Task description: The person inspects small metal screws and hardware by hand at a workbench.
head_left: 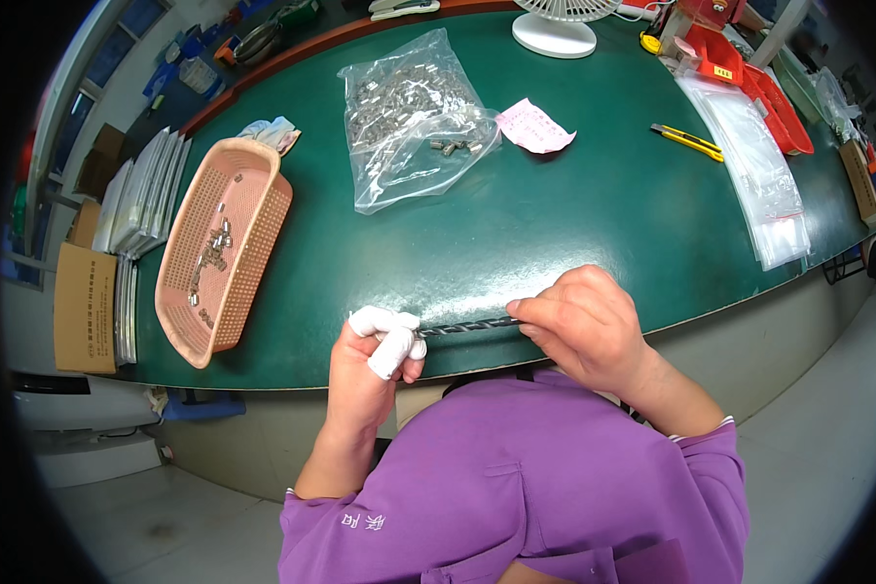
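Note:
In front of my body, just over the table's near edge, a dark spiral-fluted drill bit [469, 326] lies level between both hands. My right hand [594, 326] pinches its right end between thumb and fingertips. White finger covers wrap several fingers of my left hand [378, 350], which is closed around the bit's left end. Whatever else those covered fingers hold is hidden. To the left stands a pink plastic basket [253, 268] with small metal cylinders [214, 248] on its bottom. A clear plastic bag [375, 175] full of similar metal pieces [409, 97] lies farther back.
A pink paper slip [535, 127] lies beside the bag on the green table [594, 214]. At right are a yellow utility knife [691, 142], flat clear bags [749, 185] and red bins [774, 107]. A white fan [555, 34] stands at the back, a cardboard box [86, 307] at far left.

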